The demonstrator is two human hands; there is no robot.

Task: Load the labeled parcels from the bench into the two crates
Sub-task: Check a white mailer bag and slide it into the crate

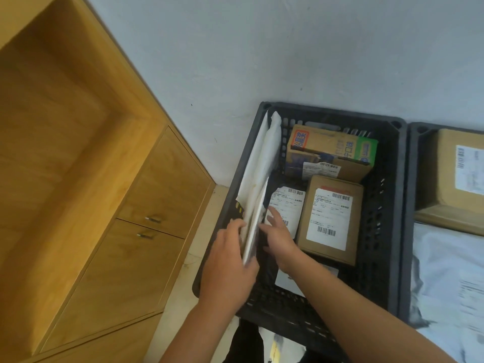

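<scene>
mailer: flat white mailer point(255, 226) is standing on edge inside the black crate point(392, 205), against its cabinet-side wall, next to floppy white bags point(262, 163)
handling: looking light, thin, bendy, probably slick; I'd be gripping low on the near edge
left hand point(227, 265): fingers wrapping round the mailer's near end
right hand point(277, 234): fingers straight and spread, bracing the other face
room: crate is seemingly sitting on pale floor point(196, 244) by a grey wall point(288, 48), with a wooden cabinet point(117, 231) beside it and a second crate point(408, 179) touching

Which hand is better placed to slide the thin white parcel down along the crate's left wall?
Left, probably. The left hand grips the thin white parcel at its near edge, beside the crate wall. The right hand is open on the other side.
</scene>
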